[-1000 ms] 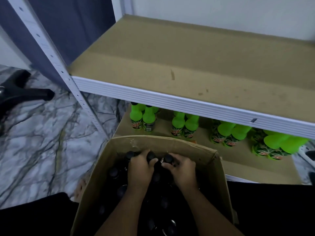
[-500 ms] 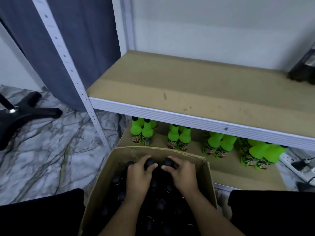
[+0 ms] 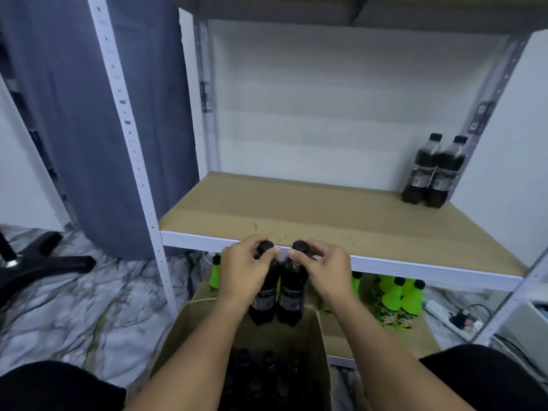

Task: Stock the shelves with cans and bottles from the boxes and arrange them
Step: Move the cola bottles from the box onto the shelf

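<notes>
**Dark cola bottles coming up out of the box, one per hand**

Black-capped and filled with dark drink, two plastic bottles are hanging side by side just above the open cardboard box [image 3: 321, 345], level with the front edge of the middle shelf [image 3: 296, 215]. The person's left hand [image 3: 244, 272] is gripping the left bottle [image 3: 265, 295] round the neck, fingers curled just under the cap; the right hand [image 3: 326, 271] is pinching the right bottle [image 3: 292, 295] the same way. The bodies are nearly touching each other.

Full, they are looking fairly heavy for a neck hold, and the smooth plastic could be slippery, so taking them at the ridge under the cap seems sensible; the walls would likely give a little if squeezed lower down.

At two o'clock from the hands, a matching pair of dark bottles [image 3: 430, 173] is standing in the shelf's far right corner. More dark caps are showing in the box at six o'clock. Green bottles [image 3: 398, 298] are lining the lower shelf at four o'clock.
</notes>
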Action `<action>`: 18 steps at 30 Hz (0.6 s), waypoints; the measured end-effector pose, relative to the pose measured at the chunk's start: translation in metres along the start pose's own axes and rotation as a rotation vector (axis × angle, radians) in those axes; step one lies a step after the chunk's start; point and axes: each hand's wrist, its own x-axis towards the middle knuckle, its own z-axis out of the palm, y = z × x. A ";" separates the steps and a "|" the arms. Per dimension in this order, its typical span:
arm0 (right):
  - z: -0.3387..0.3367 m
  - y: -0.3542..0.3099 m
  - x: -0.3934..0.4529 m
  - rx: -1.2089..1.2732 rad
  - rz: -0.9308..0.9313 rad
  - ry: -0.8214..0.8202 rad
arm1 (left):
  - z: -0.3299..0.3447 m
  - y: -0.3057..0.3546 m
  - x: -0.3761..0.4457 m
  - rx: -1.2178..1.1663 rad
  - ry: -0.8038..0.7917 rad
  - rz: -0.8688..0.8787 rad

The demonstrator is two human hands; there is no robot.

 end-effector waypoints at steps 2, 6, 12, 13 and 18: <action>-0.023 -0.020 0.011 0.021 0.005 0.018 | 0.000 0.032 0.008 -0.027 -0.015 0.062; -0.075 -0.058 0.031 0.062 -0.005 0.021 | 0.012 0.095 0.028 -0.054 -0.056 0.147; -0.151 -0.097 0.060 0.063 -0.076 0.150 | 0.053 0.170 0.056 -0.081 -0.101 0.261; -0.163 -0.099 0.065 0.059 -0.075 0.155 | 0.064 0.178 0.060 -0.097 -0.109 0.264; -0.218 -0.089 0.091 0.018 -0.059 0.227 | 0.126 0.206 0.077 -0.153 -0.176 0.264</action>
